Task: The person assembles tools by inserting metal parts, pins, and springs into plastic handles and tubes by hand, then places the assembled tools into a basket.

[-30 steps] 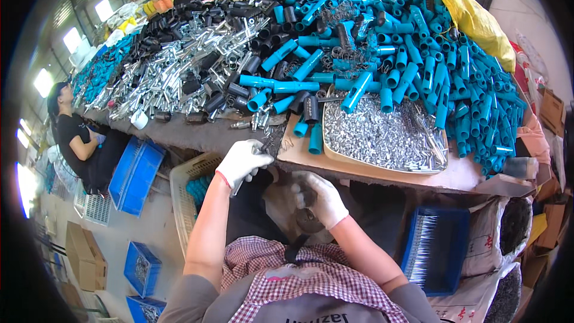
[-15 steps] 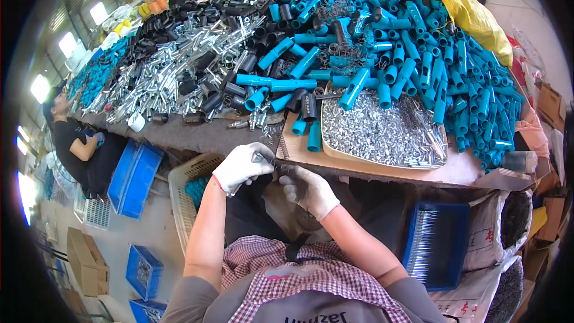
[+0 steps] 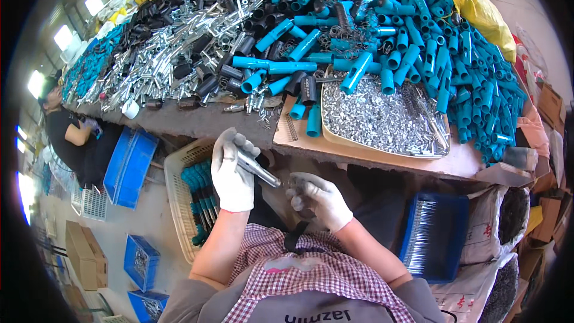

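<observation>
Just off the tabletop (image 3: pixel 206 121), left hand (image 3: pixel 233 173) clamps a silver metal tube (image 3: pixel 258 170); right hand (image 3: pixel 321 198) is curled near its tip, whether gripping anything cannot be told.

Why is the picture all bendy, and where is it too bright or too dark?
Head view: the fisheye lens bends the table and leaves black corners; head view, left: the windows glare white; head view, middle: the metal tube in the left hand gleams, while shadow sits under the table.
</observation>
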